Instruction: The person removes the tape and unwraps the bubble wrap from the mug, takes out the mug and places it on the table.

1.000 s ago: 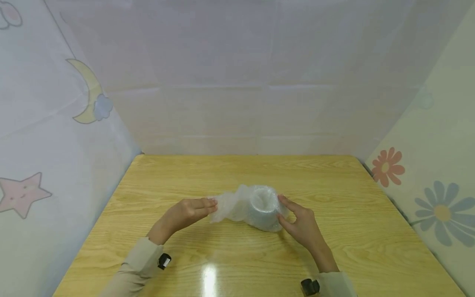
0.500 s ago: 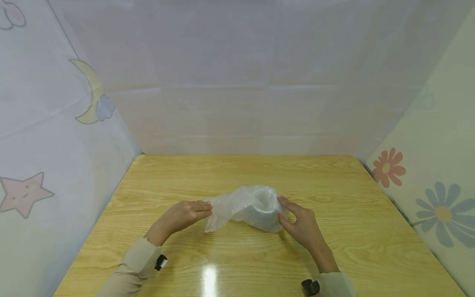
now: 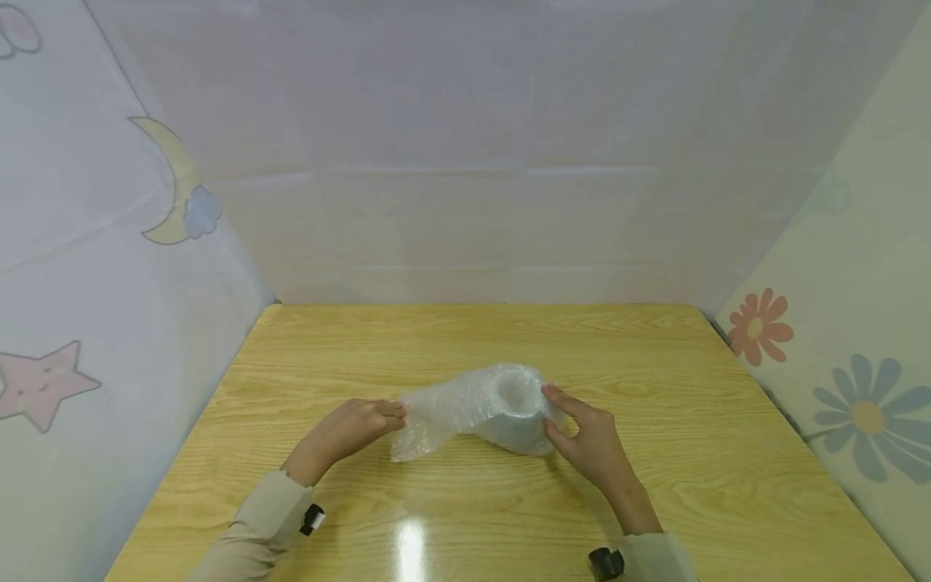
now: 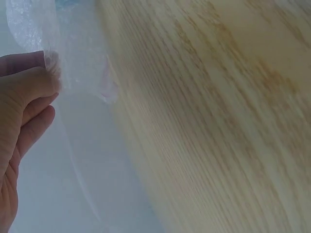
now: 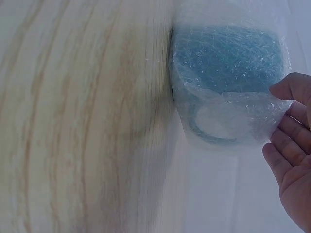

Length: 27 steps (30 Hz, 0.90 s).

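A teal mug-like object [image 5: 228, 60] stands on the table, wrapped in clear bubble wrap [image 3: 444, 408]; a loop like a handle shows through the wrap in the right wrist view. The wrap's loose end stretches leftward in the head view. My left hand [image 3: 345, 432] pinches that end between thumb and fingers, with the crumpled film [image 4: 80, 53] at its fingertips in the left wrist view. On the other side, my right hand [image 3: 592, 440] holds the wrapped object between thumb and forefinger, and its other fingers [image 5: 291, 141] are spread below.
A wood-grain table [image 3: 465, 339] lies beneath both hands. A pale hanging sheet [image 3: 465, 202] rises along its back edge, and printed sheets with a star [image 3: 47, 384] and flowers [image 3: 869, 416] flank it.
My left hand has moved a little left and down, drawing the loose end of the bubble wrap outward so it lies flatter and longer. My right hand has stayed in place.
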{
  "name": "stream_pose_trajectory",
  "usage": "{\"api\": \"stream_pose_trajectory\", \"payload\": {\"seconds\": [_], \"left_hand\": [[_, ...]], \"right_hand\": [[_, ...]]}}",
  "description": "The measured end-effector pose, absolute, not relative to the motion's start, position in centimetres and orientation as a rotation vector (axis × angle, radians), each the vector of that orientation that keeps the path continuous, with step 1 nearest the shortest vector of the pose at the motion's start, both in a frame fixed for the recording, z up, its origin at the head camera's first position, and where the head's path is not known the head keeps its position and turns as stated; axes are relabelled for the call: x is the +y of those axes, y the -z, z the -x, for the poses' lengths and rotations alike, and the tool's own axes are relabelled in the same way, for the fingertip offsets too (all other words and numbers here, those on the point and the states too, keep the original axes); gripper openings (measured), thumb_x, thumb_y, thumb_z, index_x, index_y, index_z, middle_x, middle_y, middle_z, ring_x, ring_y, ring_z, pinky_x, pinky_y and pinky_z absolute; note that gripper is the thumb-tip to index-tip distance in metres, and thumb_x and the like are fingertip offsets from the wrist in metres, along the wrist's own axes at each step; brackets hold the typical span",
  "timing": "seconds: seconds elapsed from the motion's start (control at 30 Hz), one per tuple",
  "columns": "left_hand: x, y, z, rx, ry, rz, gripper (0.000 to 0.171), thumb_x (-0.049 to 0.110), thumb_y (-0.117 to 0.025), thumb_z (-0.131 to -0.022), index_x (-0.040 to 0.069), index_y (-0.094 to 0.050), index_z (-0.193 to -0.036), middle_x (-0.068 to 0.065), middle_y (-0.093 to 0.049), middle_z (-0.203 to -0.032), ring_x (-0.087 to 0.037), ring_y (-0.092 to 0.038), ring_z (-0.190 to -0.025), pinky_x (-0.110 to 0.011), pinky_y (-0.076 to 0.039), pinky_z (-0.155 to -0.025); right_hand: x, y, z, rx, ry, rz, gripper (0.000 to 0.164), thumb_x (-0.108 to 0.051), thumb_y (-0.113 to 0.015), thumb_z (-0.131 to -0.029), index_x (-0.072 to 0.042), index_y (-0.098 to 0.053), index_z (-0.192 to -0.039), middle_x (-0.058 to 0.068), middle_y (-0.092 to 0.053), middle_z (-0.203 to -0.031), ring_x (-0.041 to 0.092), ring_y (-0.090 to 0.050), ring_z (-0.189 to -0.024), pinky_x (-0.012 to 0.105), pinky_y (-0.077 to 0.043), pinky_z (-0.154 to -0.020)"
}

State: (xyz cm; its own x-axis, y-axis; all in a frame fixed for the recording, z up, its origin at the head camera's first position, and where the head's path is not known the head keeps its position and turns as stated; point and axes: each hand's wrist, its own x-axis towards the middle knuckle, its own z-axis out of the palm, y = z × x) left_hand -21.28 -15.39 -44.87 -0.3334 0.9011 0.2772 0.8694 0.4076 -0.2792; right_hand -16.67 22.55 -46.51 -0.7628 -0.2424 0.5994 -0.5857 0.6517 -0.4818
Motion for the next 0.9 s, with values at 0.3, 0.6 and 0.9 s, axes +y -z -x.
{"api": "stream_pose_trajectory", "payload": {"seconds": [0.3,0.6,0.9], "left_hand": [[-14.8,45.0,21.4,-2.493,-0.171,1.495,0.031,-0.003,-0.074,-0.078,0.008,-0.073,-0.107,-0.006,-0.069,-0.112,-0.018,-0.065,-0.103,-0.025,-0.054,-0.080],[-13.5,43.3,20.4,-2.808,0.374,1.412,0.035,0.018,-0.059,-0.090,-0.004,-0.068,-0.116,-0.021,-0.064,-0.118,-0.034,-0.063,-0.105,-0.044,-0.054,-0.085],[-10.1,41.7,19.8,-2.457,0.354,1.235,0.033,0.021,-0.069,-0.090,-0.003,-0.069,-0.112,-0.019,-0.067,-0.112,-0.030,-0.068,-0.096,-0.035,-0.058,-0.067]], "right_hand": [[22.7,46.6,16.8,-2.384,-0.934,-0.657,0.046,0.008,-0.076,-0.075,0.007,-0.064,-0.120,0.021,-0.061,-0.120,0.037,-0.060,-0.107,0.043,-0.053,-0.081],[22.7,46.4,16.8,-2.365,-0.891,-0.685,0.045,0.003,-0.079,-0.075,0.008,-0.065,-0.118,0.021,-0.062,-0.118,0.036,-0.061,-0.106,0.041,-0.054,-0.081],[23.2,45.2,16.6,-2.335,-0.816,-0.717,0.048,-0.002,-0.081,-0.074,0.007,-0.065,-0.118,0.023,-0.064,-0.115,0.038,-0.064,-0.101,0.045,-0.055,-0.077]]}}
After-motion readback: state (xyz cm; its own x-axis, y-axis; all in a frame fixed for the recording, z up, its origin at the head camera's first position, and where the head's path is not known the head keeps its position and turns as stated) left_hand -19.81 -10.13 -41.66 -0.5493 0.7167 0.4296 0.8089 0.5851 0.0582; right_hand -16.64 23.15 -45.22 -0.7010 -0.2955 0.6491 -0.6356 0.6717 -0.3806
